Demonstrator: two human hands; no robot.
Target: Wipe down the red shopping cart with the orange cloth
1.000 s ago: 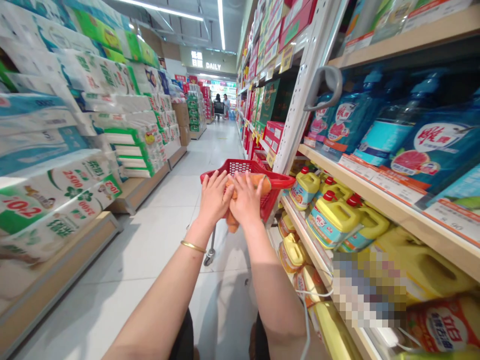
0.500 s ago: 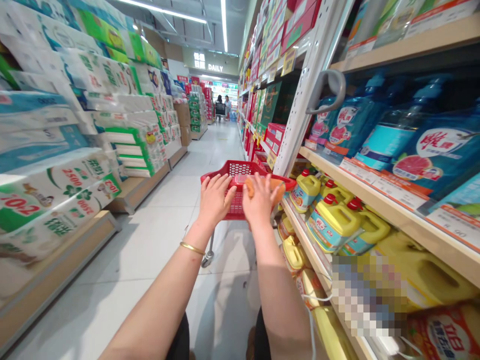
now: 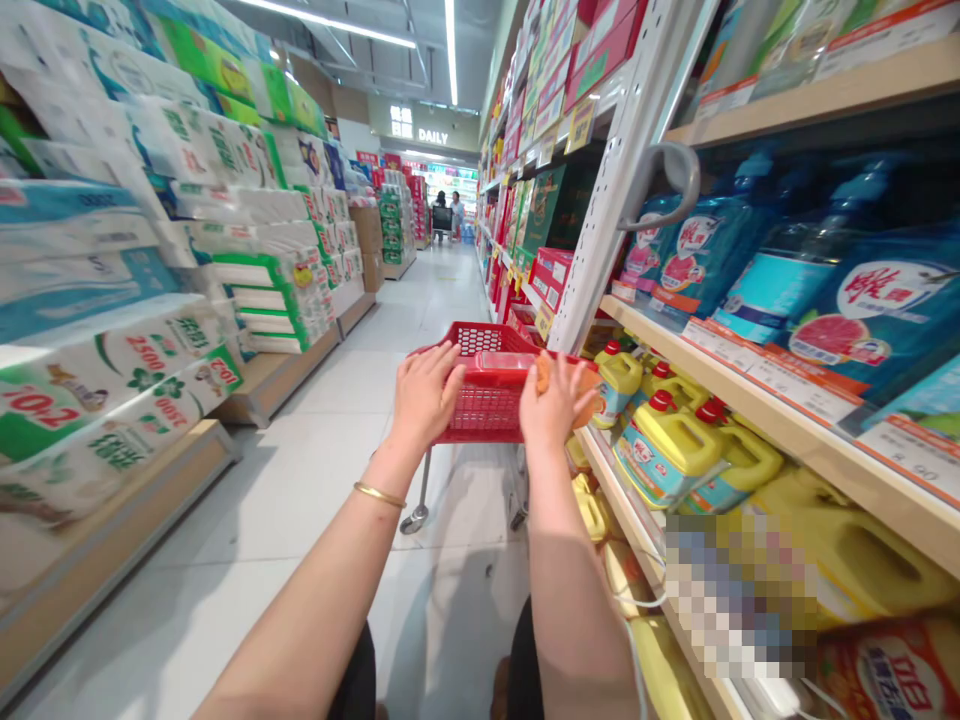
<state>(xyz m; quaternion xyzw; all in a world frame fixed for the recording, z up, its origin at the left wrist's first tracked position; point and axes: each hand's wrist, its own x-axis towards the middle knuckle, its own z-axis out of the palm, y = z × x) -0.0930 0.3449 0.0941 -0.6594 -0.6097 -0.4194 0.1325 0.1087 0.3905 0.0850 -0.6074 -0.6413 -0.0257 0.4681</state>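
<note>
A red shopping cart [image 3: 480, 405] with mesh sides stands in front of me, its red handle [image 3: 499, 368] facing me. My left hand [image 3: 429, 385] rests at the left end of the handle, palm down, with its fingers stretched out. Near the right end is my right hand [image 3: 551, 400], fingers spread, with an orange cloth-like thing [image 3: 589, 385] beside and partly behind it. Whether that hand presses on the orange thing cannot be made out. Neither hand is wrapped round the handle.
Wrapped paper packs [image 3: 127, 390] are stacked along the left. A shelf [image 3: 750, 385] on the right holds blue bottles [image 3: 694, 250] and yellow jugs [image 3: 667, 445]. A grey hook [image 3: 679, 185] juts from its post. Down the aisle are people and a dark cart [image 3: 442, 218].
My hands have moved apart, the right one shifting rightward and the left one slightly left. More of the handle and the cart's mesh shows between them.
</note>
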